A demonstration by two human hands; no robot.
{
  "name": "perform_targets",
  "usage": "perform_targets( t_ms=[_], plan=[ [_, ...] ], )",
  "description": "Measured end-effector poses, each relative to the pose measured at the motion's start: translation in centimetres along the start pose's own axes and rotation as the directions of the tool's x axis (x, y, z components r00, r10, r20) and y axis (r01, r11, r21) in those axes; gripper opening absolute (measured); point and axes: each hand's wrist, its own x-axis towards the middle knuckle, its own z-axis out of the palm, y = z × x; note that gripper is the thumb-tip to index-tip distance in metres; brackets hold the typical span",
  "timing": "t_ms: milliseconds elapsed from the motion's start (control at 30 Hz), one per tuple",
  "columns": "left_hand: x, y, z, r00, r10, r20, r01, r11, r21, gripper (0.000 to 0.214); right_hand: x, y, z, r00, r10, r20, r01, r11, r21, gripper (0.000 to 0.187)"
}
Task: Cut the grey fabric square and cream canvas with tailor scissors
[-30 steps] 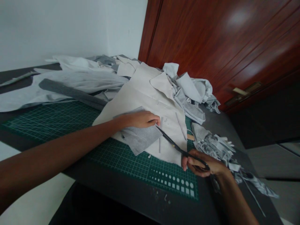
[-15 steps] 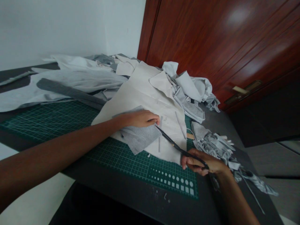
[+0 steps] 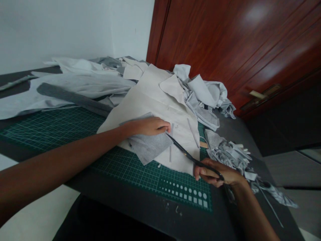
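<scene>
My left hand (image 3: pixel 156 126) is closed on the upper edge of a small grey fabric piece (image 3: pixel 150 147), pinching it near its right corner. My right hand (image 3: pixel 213 172) grips the handles of black scissors (image 3: pixel 184 152). The blades point up and left, with their tips at the fabric edge beside my left fingertips. Beneath the grey piece lies a large cream cloth (image 3: pixel 142 100). Thin grey strips (image 3: pixel 171 152) rest on it to the right of my left hand.
A green cutting mat (image 3: pixel 140 174) lies under the cloth on a dark table (image 3: pixel 120 201). White garments (image 3: pixel 82 85) and a dark grey strip (image 3: pixel 72 97) spread at left. Fabric pieces (image 3: pixel 208 93) heap at the back right; scraps (image 3: pixel 230 155) pile at right. A wooden door (image 3: pixel 213 40) stands behind.
Almost nothing differs. Both hands, the scissors and the grey fabric hold the same places, and the view has shifted very slightly.
</scene>
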Motion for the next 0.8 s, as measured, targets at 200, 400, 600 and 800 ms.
perform_targets(
  t_ms=[200,400,600,800],
  plan=[
    [-0.06,0.14,-0.04,1.0,-0.015,0.005,0.015,1.0,0.002,0.026,-0.05,-0.17,0.09,1.0,-0.011,-0.001,0.011,1.0,-0.002,0.053],
    [-0.02,0.31,-0.07,1.0,-0.013,-0.001,0.013,1.0,-0.008,0.025,-0.1,-0.35,0.21,1.0,0.007,-0.007,-0.007,1.0,-0.003,0.055],
    [-0.05,0.47,-0.15,1.0,-0.017,0.002,0.017,1.0,-0.004,0.025,0.0,-0.49,0.22,1.0,-0.001,0.003,0.001,1.0,0.002,0.053],
    [0.01,0.32,-0.03,1.0,-0.019,-0.005,0.019,1.0,-0.001,0.026,-0.04,-0.54,0.27,1.0,0.006,0.001,-0.006,1.0,0.002,0.055]
  ],
)
